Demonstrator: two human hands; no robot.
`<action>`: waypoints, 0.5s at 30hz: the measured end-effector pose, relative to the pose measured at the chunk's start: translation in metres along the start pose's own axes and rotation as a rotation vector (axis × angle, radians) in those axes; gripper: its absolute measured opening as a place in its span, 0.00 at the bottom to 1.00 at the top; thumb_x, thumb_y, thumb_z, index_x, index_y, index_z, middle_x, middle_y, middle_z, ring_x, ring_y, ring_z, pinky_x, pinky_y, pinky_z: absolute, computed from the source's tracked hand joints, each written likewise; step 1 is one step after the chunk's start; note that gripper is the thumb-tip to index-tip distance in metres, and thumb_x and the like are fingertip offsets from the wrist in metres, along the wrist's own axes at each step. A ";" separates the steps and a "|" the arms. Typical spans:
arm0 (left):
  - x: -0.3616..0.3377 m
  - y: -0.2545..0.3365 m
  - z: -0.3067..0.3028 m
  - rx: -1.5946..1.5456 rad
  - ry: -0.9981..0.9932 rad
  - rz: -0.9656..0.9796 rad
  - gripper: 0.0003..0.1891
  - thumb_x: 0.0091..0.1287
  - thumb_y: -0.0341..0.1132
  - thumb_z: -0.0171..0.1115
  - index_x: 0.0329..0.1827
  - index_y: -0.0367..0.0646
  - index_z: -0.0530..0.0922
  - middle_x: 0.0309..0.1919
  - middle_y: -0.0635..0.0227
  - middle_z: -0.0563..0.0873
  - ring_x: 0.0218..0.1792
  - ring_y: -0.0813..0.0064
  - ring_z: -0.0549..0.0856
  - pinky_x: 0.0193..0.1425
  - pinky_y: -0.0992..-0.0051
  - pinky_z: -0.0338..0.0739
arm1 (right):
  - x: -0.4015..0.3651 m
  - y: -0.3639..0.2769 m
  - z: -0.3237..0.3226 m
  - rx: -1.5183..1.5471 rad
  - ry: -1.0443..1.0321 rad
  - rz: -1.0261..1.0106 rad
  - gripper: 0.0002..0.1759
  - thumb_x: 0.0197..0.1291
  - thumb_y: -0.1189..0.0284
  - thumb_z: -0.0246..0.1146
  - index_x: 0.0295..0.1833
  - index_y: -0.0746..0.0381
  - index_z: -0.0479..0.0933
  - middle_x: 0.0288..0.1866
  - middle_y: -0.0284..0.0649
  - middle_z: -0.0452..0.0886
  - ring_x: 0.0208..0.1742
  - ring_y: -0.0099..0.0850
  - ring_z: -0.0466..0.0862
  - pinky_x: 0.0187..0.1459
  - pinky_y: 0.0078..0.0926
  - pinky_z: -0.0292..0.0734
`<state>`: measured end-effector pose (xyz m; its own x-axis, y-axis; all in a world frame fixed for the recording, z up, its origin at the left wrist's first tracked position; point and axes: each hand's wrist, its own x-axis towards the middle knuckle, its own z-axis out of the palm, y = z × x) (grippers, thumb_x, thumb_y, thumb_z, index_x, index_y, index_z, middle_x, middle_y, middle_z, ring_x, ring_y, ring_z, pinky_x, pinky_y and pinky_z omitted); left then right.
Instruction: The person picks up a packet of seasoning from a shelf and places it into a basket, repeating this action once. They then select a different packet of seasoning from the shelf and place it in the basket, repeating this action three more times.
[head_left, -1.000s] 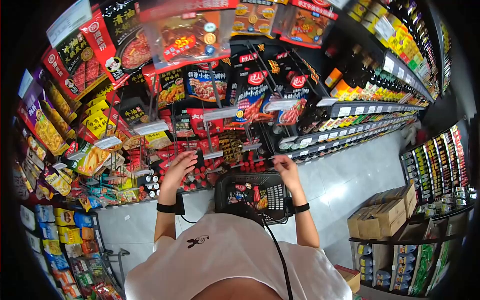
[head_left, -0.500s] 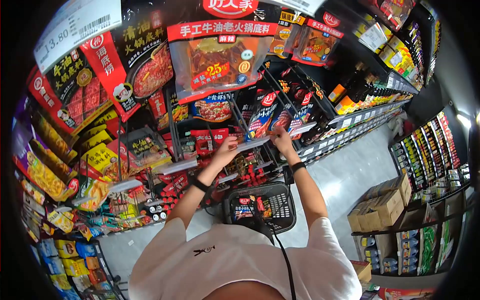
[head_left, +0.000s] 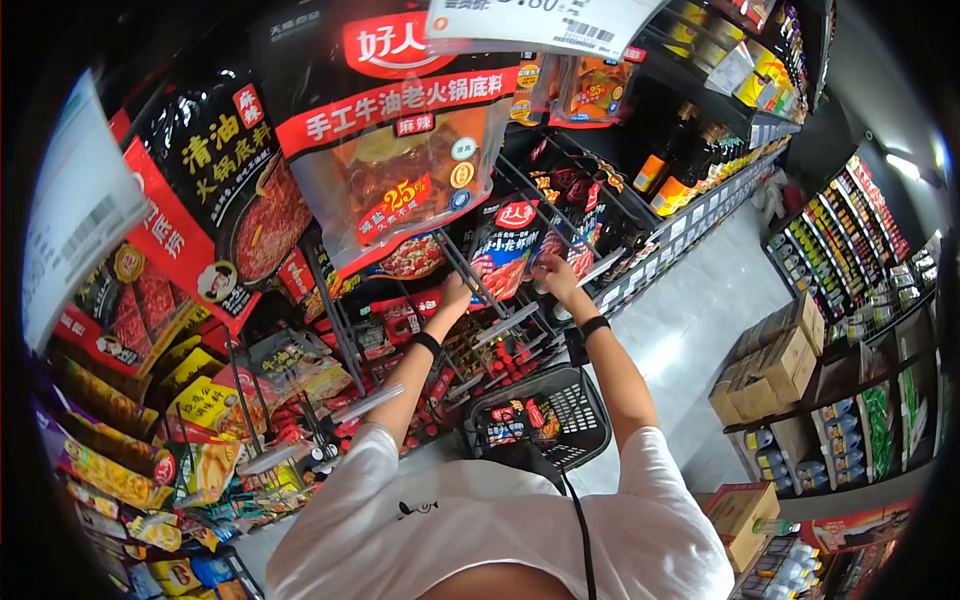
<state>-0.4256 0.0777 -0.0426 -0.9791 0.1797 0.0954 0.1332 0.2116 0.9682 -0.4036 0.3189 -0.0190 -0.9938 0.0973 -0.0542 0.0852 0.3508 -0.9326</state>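
Observation:
A black, red and blue crayfish seasoning packet (head_left: 508,262) is between my two hands on the hanging rack. My left hand (head_left: 456,294) is at its lower left edge, with the fingertips partly hidden by the packet and the rack wires. At the right edge, my right hand (head_left: 562,280) has its fingers curled against the packet. More dark pouches (head_left: 580,215) hang behind and to the right. Below my hands, a black shopping basket (head_left: 590,424) holds a similar seasoning packet (head_left: 512,422).
Large hotpot base pouches (head_left: 400,165) hang close in front, under a price tag (head_left: 545,22). Metal hooks with label holders (head_left: 368,404) stick out toward me. Bottle shelves (head_left: 700,215) run along the right. Cardboard boxes (head_left: 765,375) stand farther right on a shelf.
My left hand has moved from beside the label holder to the packet's left edge. My right hand has come to its right edge. The view has shifted, with the hanging pouches nearer.

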 end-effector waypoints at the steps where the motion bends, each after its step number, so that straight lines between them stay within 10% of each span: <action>1: 0.001 -0.006 -0.003 -0.041 -0.013 0.020 0.24 0.64 0.52 0.55 0.41 0.33 0.76 0.33 0.59 0.82 0.36 0.74 0.80 0.40 0.70 0.73 | 0.000 -0.002 0.001 -0.003 -0.022 0.000 0.30 0.54 0.73 0.63 0.63 0.64 0.63 0.52 0.39 0.75 0.42 0.27 0.78 0.30 0.20 0.72; 6: -0.002 -0.011 -0.025 -0.021 -0.064 0.085 0.17 0.66 0.42 0.52 0.30 0.34 0.75 0.18 0.63 0.74 0.24 0.77 0.73 0.28 0.69 0.67 | -0.036 -0.043 -0.002 0.168 -0.081 0.231 0.43 0.45 0.51 0.70 0.63 0.62 0.64 0.58 0.38 0.71 0.59 0.31 0.69 0.58 0.33 0.61; 15: -0.025 0.036 -0.038 -0.453 -0.289 -0.057 0.18 0.66 0.44 0.58 0.18 0.50 0.67 0.16 0.83 0.64 0.19 0.90 0.62 0.21 0.82 0.54 | -0.063 -0.041 0.009 0.632 -0.480 0.377 0.23 0.56 0.68 0.65 0.56 0.62 0.70 0.52 0.32 0.77 0.52 0.25 0.76 0.56 0.29 0.70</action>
<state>-0.4025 0.0445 -0.0011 -0.8922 0.4504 0.0339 -0.0612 -0.1951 0.9789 -0.3453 0.2901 0.0197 -0.8423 -0.3493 -0.4106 0.4999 -0.2209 -0.8375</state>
